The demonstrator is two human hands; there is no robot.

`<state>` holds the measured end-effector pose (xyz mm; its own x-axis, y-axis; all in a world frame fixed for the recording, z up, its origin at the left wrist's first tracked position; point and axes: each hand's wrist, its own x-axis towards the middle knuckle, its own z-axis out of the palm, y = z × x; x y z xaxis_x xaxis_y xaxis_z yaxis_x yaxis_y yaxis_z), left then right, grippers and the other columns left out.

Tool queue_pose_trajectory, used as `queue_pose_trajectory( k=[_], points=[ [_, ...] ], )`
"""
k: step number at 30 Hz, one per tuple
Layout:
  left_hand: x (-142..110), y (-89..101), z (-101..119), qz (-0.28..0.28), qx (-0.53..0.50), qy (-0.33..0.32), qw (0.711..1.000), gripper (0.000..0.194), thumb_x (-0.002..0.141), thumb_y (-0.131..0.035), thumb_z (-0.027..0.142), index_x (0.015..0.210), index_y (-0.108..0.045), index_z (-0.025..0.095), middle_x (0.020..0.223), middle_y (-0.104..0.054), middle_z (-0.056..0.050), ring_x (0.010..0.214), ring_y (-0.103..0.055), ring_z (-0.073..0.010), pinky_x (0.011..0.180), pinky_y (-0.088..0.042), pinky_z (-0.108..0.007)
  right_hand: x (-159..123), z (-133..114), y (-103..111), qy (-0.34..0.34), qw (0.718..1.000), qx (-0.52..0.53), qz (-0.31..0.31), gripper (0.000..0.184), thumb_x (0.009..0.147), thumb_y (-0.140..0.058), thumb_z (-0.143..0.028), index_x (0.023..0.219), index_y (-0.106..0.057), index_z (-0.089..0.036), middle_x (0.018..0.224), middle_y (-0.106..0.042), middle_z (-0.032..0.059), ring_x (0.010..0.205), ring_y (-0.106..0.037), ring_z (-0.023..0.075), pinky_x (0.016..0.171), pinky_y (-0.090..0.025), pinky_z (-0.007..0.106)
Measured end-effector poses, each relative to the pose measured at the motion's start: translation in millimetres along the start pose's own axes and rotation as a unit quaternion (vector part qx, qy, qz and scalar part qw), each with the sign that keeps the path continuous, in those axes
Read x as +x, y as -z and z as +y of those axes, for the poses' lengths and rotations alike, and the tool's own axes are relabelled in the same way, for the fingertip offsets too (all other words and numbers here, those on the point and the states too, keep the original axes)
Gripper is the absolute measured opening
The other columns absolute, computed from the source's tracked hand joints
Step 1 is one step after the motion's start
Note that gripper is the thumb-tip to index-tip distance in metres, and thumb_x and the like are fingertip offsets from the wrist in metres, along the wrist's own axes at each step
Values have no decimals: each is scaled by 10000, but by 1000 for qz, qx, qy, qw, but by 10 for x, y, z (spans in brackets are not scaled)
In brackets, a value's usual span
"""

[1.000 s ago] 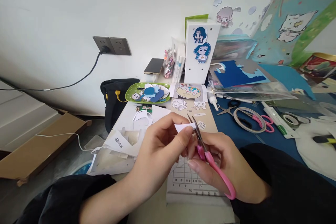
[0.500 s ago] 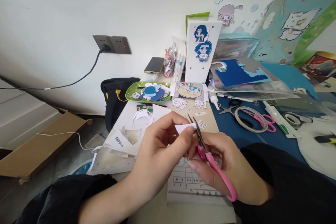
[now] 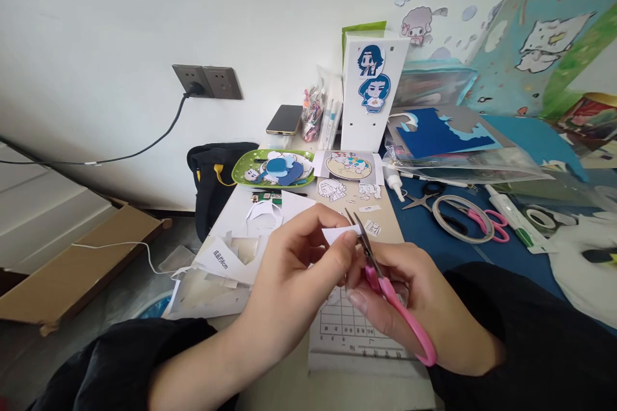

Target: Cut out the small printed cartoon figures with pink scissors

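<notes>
Between its thumb and fingers, my left hand [image 3: 303, 263] pinches a small white piece of paper [image 3: 336, 234]. My right hand [image 3: 409, 289] grips pink-handled scissors [image 3: 402, 311], whose blades point up and away with their tips a little apart. The paper's right edge meets the blades; the exact cutting spot is hidden by my fingers. Under both hands lies a printed sheet with a grid [image 3: 357, 327]. Just beyond them, small paper cutouts with line drawings [image 3: 331, 190] rest on the table.
A green tray [image 3: 238, 173] holds blue and white cutouts. White paper scraps [image 3: 226, 260] lie to the left. On the blue surface at right are black scissors [image 3: 420, 200], a tape roll [image 3: 441, 215] and a glue tube [image 3: 513, 215]. A white stand [image 3: 359, 131] rises behind.
The scissor blades have closed slightly, their tips nearer each other. Both hands stay in nearly the same place, and the view has shifted a little.
</notes>
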<state>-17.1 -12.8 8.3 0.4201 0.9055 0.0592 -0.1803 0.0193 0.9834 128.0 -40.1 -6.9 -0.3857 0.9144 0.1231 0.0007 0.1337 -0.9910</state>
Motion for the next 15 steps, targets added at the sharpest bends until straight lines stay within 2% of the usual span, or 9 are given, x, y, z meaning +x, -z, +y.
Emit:
queue_pose_trajectory(
  k=[15],
  points=[
    [29,59,33,-10,10,8,1000,136,827,-557,177,692,-536,182,521,-548,58,432,-441,-48,416,-355,-147,-9,-16,30,-25,999,-26,-3,123,721,-596,-92,695,-505,-170,584,-441,-58,501,-380,77,477,-300,217]
  ],
)
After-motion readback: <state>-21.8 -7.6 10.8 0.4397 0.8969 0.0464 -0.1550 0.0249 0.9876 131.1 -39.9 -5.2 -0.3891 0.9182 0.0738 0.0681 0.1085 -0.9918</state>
